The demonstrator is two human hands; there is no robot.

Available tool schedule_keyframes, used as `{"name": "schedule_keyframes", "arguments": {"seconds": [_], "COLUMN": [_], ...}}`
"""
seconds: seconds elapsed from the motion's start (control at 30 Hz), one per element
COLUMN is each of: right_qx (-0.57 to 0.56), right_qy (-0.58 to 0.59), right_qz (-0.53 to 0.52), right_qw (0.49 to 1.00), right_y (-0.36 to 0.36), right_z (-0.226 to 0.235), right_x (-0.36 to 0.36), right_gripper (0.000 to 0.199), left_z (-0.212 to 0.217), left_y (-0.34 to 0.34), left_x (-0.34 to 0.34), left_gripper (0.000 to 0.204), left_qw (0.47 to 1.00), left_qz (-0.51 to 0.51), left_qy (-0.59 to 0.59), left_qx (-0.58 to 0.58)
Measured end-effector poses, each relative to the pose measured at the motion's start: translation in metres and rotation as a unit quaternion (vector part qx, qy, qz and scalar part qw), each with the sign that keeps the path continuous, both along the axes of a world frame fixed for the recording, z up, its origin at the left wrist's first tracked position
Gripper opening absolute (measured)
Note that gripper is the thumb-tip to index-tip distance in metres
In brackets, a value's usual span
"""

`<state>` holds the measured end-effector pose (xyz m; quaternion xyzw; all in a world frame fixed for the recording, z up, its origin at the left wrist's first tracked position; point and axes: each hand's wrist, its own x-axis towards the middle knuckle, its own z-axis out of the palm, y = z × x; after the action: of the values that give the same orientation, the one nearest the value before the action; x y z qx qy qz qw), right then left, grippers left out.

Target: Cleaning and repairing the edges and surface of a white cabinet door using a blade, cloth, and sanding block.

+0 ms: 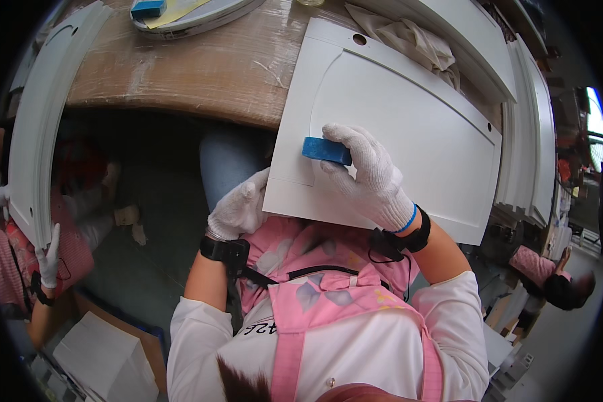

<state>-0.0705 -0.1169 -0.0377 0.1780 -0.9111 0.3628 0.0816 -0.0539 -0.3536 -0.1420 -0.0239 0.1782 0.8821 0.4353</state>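
My right hand (368,171), in a white knitted glove, pinches a small blue sanding block (325,151) between thumb and fingers. The block rests on the white cabinet door (409,127), beside the inner edge of its left frame strip. The door lies tilted across my lap and the table edge, and two round holes show along its far side. At the door's near left edge is my left hand (240,206), also gloved. Its fingers are closed on that edge, partly out of sight.
A wrapped brown table (181,67) stands ahead, bearing a round white stand (201,17) with another blue block (147,9). Crumpled beige cloth (409,40) lies beyond the door. More white panels (529,127) stand right. At left, a co-worker's gloved hands hold a white panel (43,120).
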Motion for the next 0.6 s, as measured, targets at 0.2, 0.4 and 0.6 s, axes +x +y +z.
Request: {"name": "schedule_keyframes", "arguments": {"seconds": [0.2, 0.4, 0.6], "right_qx": [-0.034, -0.296, -0.636], "right_qy": [0.016, -0.173, -0.234], "right_qz": [-0.032, -0.168, -0.253], "right_qw": [0.999, 0.924, 0.691], "right_y": [0.001, 0.041, 0.109], "right_z": [-0.006, 0.008, -0.003], "right_x": [-0.019, -0.004, 0.054], "right_gripper": [0.042, 0.043, 0.038], "left_z": [-0.003, -0.008, -0.027], "left_y": [-0.005, -0.002, -0.005], "left_x": [0.002, -0.003, 0.002], "left_gripper": [0.087, 0.080, 0.059], "left_qw": [0.999, 0.997, 0.996], "left_qz": [0.008, 0.001, 0.034], "left_qy": [-0.012, 0.060, 0.076], "left_qx": [0.050, 0.039, -0.012]}}
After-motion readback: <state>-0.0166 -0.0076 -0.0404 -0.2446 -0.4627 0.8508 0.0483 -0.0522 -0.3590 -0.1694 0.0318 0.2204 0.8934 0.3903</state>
